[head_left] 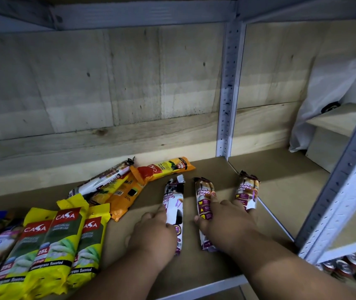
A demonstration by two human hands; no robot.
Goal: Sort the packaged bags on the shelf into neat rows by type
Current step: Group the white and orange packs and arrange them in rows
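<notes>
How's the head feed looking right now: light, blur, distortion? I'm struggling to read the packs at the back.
Head view: dim overall, with a brighter band of light across the shelf board; wide-angle bending of the shelf post; drawstring bag packs readable; orange packs at the back soft and shadowed; left hand and right hand slightly blurred.

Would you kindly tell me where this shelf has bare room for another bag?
Bare board lies behind the three drawstring bags, toward the back wall. The left is crowded: yellow bags in front, orange bags piled behind.
</notes>
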